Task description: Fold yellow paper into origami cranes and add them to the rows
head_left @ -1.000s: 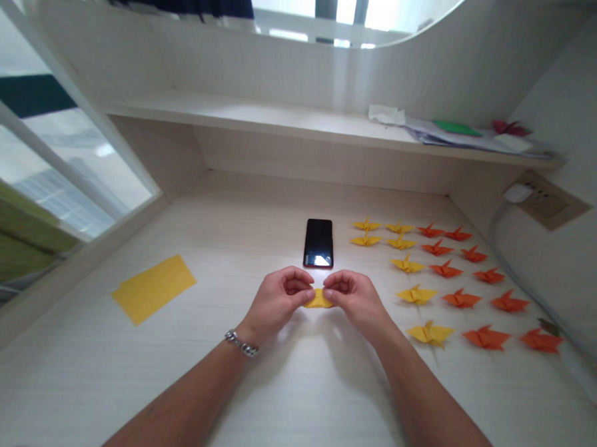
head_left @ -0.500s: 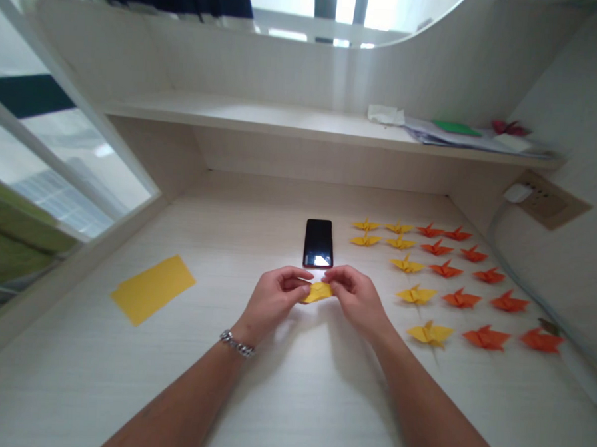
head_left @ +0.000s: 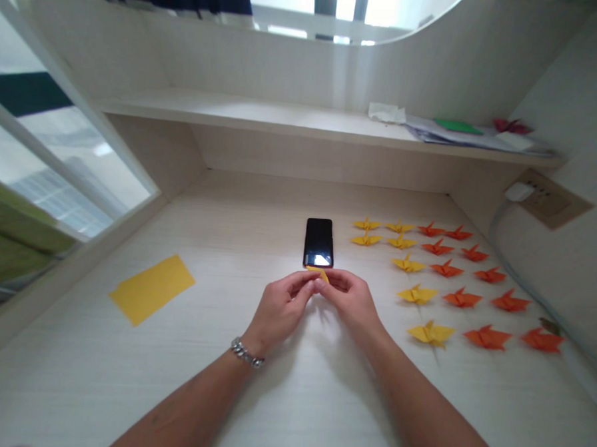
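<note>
A small folded piece of yellow paper (head_left: 318,272) is pinched between my two hands, above the middle of the desk. My left hand (head_left: 285,304) grips it from the left, thumb and fingers closed. From the right, my right hand (head_left: 349,297) closes on it too, and the thumbs almost meet. Most of the paper is hidden behind the fingers. Just beyond the fingertips lies a black phone (head_left: 319,241), face up. To the right of my hands, yellow paper cranes (head_left: 417,294) and orange paper cranes (head_left: 461,298) stand in rows.
Flat yellow paper sheets (head_left: 153,289) lie at the left of the desk (head_left: 190,384). A shelf (head_left: 264,115) spans the back, with papers (head_left: 478,137) on its right end. A cable (head_left: 513,271) runs along the right wall from a socket (head_left: 550,200).
My hands have drawn closer together, with the thumbs now nearly meeting. The yellow paper has been tilted up and away, so less of its face shows. The cranes and phone stay put.
</note>
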A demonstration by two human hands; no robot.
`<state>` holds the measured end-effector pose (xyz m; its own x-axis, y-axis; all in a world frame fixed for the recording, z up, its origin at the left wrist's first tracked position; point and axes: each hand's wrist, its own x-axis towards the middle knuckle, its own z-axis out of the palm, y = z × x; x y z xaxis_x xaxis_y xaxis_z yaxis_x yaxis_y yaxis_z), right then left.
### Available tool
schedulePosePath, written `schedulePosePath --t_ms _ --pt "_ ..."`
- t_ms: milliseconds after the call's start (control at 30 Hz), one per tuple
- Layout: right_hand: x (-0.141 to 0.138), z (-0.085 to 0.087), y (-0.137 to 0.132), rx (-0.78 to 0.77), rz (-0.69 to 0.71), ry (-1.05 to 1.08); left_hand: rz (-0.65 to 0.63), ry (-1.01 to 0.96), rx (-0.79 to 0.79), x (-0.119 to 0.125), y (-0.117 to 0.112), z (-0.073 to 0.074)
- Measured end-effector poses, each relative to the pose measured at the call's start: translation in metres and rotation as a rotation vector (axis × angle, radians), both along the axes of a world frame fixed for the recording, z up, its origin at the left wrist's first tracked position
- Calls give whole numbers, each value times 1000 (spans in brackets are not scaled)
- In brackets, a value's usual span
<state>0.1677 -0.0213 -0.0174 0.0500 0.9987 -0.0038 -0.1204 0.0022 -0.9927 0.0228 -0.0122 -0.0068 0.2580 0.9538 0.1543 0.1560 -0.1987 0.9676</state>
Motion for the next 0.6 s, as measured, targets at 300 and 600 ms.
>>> schedulePosePath --t_ms 300,600 --pt "8 3 1 -162 -23 89 162 129 75 -13 10 4" --pt "12 8 -1 -104 71 -70 -56 14 -100 -8 9 5"
